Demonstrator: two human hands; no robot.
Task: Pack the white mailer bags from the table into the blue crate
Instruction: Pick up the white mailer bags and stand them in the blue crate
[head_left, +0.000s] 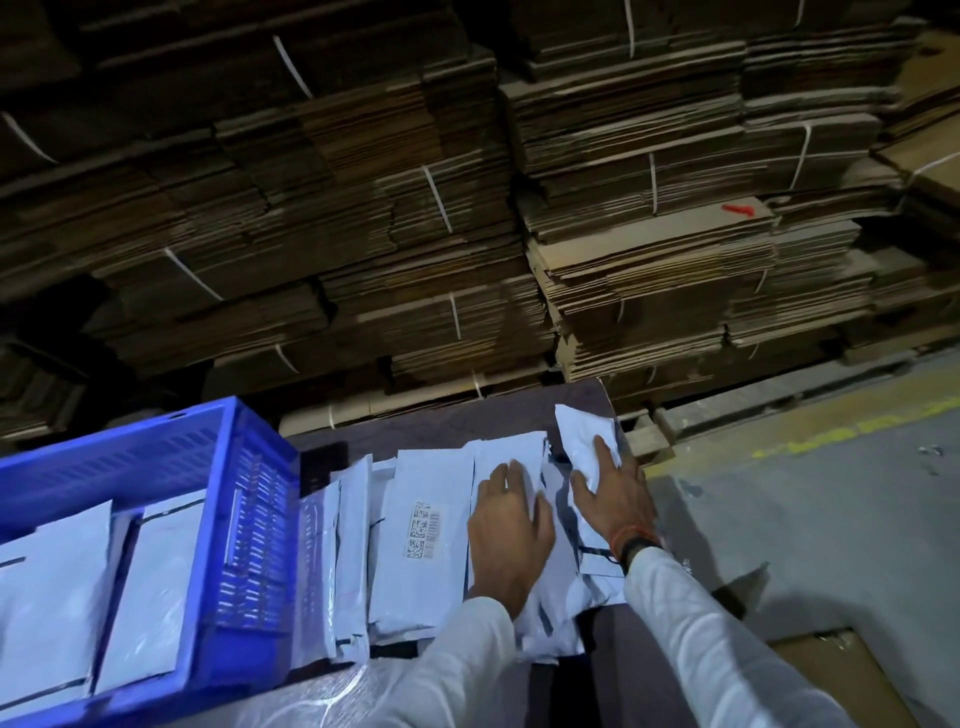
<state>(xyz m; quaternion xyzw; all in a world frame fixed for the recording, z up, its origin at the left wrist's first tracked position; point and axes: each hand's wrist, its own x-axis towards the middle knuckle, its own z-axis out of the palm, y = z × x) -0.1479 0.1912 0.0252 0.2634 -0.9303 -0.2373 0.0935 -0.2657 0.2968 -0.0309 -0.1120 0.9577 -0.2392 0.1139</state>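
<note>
Head cam looks down at my two hands, centre-right of frame. Left hand (506, 525) lies flat, fingers spread, pressing on the loose pile of white mailer bags (423, 540) on the counter (447, 421); gripping nothing yet. Right hand (613, 493) is also spread, palm down on the outermost bag (584, 441) at the pile's right end, which sits v. close to the counter's right edge. Can't tell if any fingertips are curled under a bag.

Blue crate (244, 519) is at lower left, just beside the pile, w/ several bags already standing inside.

Risks, as I judge it: bags are slick and overlapped, so gathering too many at once could fan them out and send the right-hand ones off the edge onto the floor. A sloppy bunch might also snag on the crate's rim.
</note>
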